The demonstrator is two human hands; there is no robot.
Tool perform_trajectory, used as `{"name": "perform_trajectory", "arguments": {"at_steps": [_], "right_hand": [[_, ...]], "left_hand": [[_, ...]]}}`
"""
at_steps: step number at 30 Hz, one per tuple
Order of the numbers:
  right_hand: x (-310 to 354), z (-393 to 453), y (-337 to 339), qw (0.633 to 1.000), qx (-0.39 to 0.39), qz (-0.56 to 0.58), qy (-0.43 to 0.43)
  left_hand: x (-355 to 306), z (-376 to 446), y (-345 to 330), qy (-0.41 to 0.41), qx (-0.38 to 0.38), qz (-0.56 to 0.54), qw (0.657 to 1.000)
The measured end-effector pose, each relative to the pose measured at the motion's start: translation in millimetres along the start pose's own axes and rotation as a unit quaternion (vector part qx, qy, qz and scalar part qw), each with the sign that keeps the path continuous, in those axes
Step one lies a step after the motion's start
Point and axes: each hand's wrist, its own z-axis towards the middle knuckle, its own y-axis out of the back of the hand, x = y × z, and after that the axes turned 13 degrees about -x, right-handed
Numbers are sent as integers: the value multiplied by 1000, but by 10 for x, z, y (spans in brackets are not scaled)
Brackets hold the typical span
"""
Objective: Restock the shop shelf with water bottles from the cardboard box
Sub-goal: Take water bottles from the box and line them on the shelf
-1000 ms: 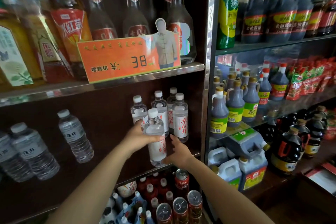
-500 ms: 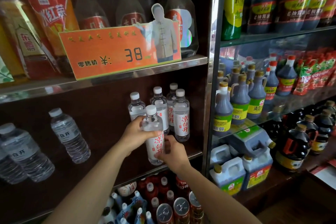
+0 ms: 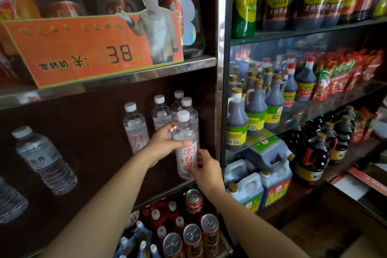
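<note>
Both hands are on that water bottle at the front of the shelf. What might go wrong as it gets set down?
1. The held bottle sits right against the standing bottles; pushing it back may topple them.
2. It is near the shelf edge; if it lands too far forward it might fall onto the cans below.
3. The right hand only pinches the base, so the wrapping left hand carries most of the grip.

The water bottle (image 3: pixel 186 148) in the left grip (image 3: pixel 165 140) reads 凉白开 in red. The orange price sign (image 3: pixel 92 52) above it reads ¥: 38.
</note>
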Motion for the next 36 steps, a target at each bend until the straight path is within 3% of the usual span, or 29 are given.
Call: {"name": "perform_trajectory", "arguments": {"at_steps": [7,12,16,24,30,36], "right_hand": [[-143,104,141,990,-41,-124,57],[-145,133,116,968,-36,-221,112],[-121,166,150,960,-30,-244,132],[33,145,164,963,-27,-253,86],[127,98,289,986,-6,-164,1],[336,-183,412,995,-24,-84,-43]], "left_hand": [[-78,160,-329,-26,32,3,999],[15,197,-319,-70,-58,95,991],[-104,174,-318,-137,-115,214,960],[-194,46,-377,-87,-139,181,970],[-114,-125,-265,16,-74,139,987],[38,-516,97,87,-78,127,985]]}}
